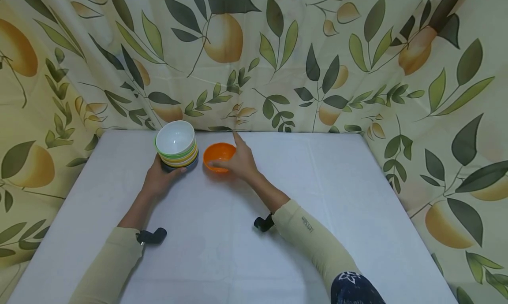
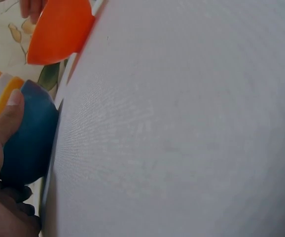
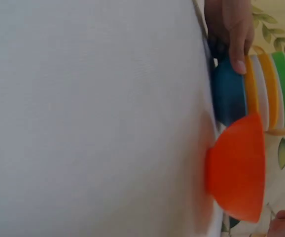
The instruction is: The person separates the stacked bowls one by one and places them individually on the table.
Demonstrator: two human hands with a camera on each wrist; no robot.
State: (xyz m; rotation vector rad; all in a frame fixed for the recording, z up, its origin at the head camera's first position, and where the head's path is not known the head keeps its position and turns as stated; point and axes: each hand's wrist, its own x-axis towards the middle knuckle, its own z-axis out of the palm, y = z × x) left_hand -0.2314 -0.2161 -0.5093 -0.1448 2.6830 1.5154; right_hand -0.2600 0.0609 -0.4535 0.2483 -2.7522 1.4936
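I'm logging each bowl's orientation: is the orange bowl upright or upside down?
The orange bowl is upright: the head view looks into its open top, and the right wrist view shows it narrowing toward the white tablecloth.

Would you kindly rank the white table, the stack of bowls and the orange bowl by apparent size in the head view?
1. White table
2. Stack of bowls
3. Orange bowl, partly covered by the right hand
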